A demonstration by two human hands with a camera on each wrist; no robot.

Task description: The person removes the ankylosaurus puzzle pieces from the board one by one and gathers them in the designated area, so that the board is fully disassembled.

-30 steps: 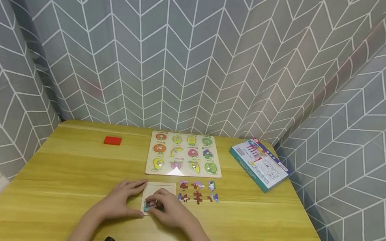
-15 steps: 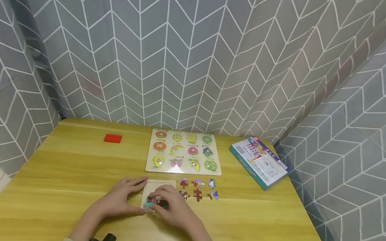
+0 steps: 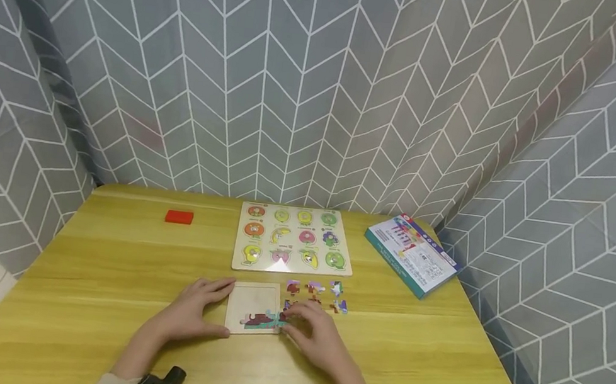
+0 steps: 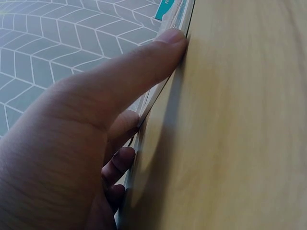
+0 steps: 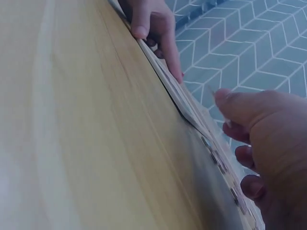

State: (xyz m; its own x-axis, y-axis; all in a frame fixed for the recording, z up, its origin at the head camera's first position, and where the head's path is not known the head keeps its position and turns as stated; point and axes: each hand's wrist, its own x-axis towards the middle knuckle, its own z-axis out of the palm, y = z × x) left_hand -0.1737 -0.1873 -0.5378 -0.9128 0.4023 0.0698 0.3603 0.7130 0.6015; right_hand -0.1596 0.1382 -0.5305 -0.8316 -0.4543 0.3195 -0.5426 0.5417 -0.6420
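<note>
A square wooden puzzle tray (image 3: 254, 293) lies on the table with a few joined brown and teal jigsaw pieces (image 3: 259, 321) along its near side. My left hand (image 3: 190, 310) grips the tray at its left side, index finger at the far corner and thumb (image 4: 165, 43) on the near corner. At the tray's right edge, my right hand (image 3: 317, 335) pinches a small jigsaw piece (image 3: 281, 320) between thumb and fingers. In the right wrist view that piece (image 5: 218, 103) shows edge-on, raised above the tray.
Several loose jigsaw pieces (image 3: 315, 288) lie right of the tray, partly hidden by my right hand. Behind stands a fruit peg board (image 3: 292, 267). A puzzle box (image 3: 413, 255) lies at the back right, a red block (image 3: 179, 216) at the back left. A patterned curtain (image 3: 297, 89) backs the table.
My right hand has moved right, from over the tray to its right edge, with a piece in its fingers. The joined pieces are now uncovered. The left hand stays in place.
</note>
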